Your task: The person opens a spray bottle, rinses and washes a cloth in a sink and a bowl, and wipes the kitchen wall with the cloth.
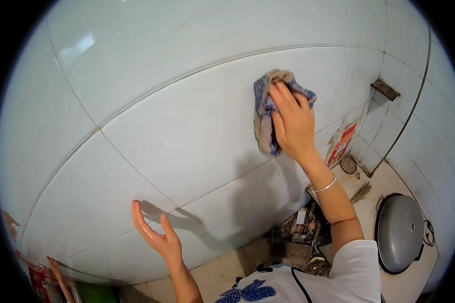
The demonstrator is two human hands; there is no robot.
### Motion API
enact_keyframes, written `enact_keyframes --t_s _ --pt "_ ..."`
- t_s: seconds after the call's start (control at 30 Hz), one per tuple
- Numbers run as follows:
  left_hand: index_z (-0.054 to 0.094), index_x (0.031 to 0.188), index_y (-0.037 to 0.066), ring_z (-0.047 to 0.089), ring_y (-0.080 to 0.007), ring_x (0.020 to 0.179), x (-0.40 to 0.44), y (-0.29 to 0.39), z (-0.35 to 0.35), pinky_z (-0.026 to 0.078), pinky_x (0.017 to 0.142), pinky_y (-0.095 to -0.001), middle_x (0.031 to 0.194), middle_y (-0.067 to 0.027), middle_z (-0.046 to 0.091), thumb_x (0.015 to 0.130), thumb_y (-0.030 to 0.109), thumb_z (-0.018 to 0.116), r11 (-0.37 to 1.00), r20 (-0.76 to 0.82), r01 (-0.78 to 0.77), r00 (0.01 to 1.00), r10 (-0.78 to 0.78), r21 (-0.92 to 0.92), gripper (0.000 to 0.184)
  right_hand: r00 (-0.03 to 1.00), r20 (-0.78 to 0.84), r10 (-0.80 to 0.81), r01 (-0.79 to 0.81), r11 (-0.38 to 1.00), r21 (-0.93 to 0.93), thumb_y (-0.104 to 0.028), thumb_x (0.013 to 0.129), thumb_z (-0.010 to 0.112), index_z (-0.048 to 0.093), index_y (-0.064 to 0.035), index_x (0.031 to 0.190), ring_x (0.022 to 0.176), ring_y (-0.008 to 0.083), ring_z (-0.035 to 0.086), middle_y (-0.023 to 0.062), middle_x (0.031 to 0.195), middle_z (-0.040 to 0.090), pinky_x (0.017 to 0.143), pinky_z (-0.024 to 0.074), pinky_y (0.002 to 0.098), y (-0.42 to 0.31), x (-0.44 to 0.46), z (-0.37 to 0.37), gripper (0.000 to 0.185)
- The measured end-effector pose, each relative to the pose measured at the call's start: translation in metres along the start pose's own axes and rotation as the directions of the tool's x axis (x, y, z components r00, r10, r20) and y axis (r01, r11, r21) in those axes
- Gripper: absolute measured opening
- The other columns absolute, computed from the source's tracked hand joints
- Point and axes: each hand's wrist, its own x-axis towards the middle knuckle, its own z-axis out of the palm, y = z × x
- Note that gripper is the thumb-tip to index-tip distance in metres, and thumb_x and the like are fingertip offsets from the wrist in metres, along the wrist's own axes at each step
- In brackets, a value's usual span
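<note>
My right hand (294,116) presses a crumpled blue and beige cloth (264,113) against the white tiled wall (197,111), its fingers bent over the cloth's upper part. A pale bracelet (326,184) circles that wrist. Lower and to the left, my left hand (159,237) is raised near the same wall with nothing in it. Its thumb stands apart from the fingers, which point upward, and a shadow falls on the tiles beside it. Whether those fingertips touch the wall, I cannot tell.
A grey round lidded pan (399,233) sits on the ledge at the right, with a cable (429,233) beside it. Dark debris (303,227) lies below my right arm. A small dark shelf (385,90) juts from the corner. Red items and a stick (59,278) stand lower left.
</note>
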Motion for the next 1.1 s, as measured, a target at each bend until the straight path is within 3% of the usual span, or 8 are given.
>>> enact_keyframes --t_s 0.13,0.33,0.53,0.73,0.87,0.93,1.1 --pt "0.038 0.142 0.000 0.038 -0.0338 0.136 0.003 0.002 0.001 0.027 0.112 -0.0456 0.147 -0.0184 0.040 0.091 0.006 0.054 0.999 0.003 0.014 1.000 -0.014 -0.036 0.054 0.991 -0.121 -0.049 0.052 0.998 0.025 -0.008 0.082 0.058 0.058 -0.0090 0.129 0.103 0.0313 0.053 0.0099 0.132 0.058 0.086 0.0418 0.0417 0.005 0.038 -0.001 0.047" --pt "0.038 0.143 0.001 0.037 -0.0330 0.136 0.000 -0.004 0.003 0.026 0.113 -0.0446 0.147 -0.0174 0.040 0.091 0.005 0.054 1.000 0.001 -0.002 1.000 0.003 -0.015 0.055 0.999 -0.003 0.032 -0.032 0.999 0.035 -0.007 0.081 0.059 0.059 -0.0083 0.128 0.102 0.0317 0.054 0.0111 0.131 0.059 0.087 0.0428 0.0394 -0.004 0.000 0.002 0.047" --pt "0.038 0.143 -0.001 0.037 -0.0354 0.137 0.000 -0.008 0.003 0.028 0.112 -0.0466 0.148 -0.0199 0.038 0.091 0.007 0.054 1.000 -0.008 0.013 1.000 -0.013 0.023 0.054 0.989 -0.147 -0.027 0.027 1.000 -0.002 -0.006 0.082 0.058 0.060 -0.0074 0.126 0.104 0.0318 0.054 0.0111 0.130 0.060 0.085 0.0435 0.0393 0.006 0.036 0.002 0.045" --pt "0.037 0.144 0.001 0.033 -0.0349 0.140 -0.001 -0.015 0.003 0.025 0.114 -0.0462 0.150 -0.0195 0.036 0.092 0.007 0.055 0.999 0.012 -0.009 1.000 0.009 0.045 0.055 0.996 0.046 0.073 -0.073 0.997 0.004 -0.004 0.081 0.057 0.060 -0.0059 0.125 0.103 0.0346 0.054 0.0123 0.130 0.059 0.088 0.0445 0.0395 -0.021 -0.021 0.009 0.045" --pt "0.037 0.144 0.001 0.033 -0.0356 0.140 0.001 -0.011 0.000 0.025 0.114 -0.0462 0.151 -0.0203 0.035 0.092 0.007 0.055 0.999 0.015 -0.001 1.000 0.001 0.048 0.056 0.983 -0.181 -0.019 0.013 0.999 -0.036 -0.006 0.081 0.058 0.060 -0.0053 0.124 0.103 0.0326 0.054 0.0117 0.129 0.060 0.087 0.0446 0.0394 -0.002 0.032 0.010 0.043" --pt "0.037 0.144 0.001 0.033 -0.0359 0.140 -0.001 -0.011 0.000 0.025 0.114 -0.0462 0.151 -0.0207 0.034 0.092 0.007 0.055 0.999 0.017 0.008 1.000 -0.008 0.046 0.056 0.977 -0.212 -0.025 0.013 0.998 -0.060 -0.006 0.080 0.058 0.060 -0.0046 0.124 0.102 0.0328 0.054 0.0123 0.129 0.060 0.086 0.0450 0.0395 -0.006 0.040 0.012 0.044" --pt "0.037 0.144 0.001 0.032 -0.0368 0.141 -0.001 -0.016 0.000 0.025 0.114 -0.0461 0.152 -0.0216 0.033 0.092 0.007 0.055 0.999 0.022 -0.004 1.000 0.002 0.048 0.056 0.995 -0.103 -0.014 0.006 0.997 -0.075 -0.007 0.079 0.059 0.061 -0.0046 0.124 0.100 0.0313 0.054 0.0126 0.127 0.061 0.083 0.0453 0.0390 -0.035 -0.006 0.018 0.044"
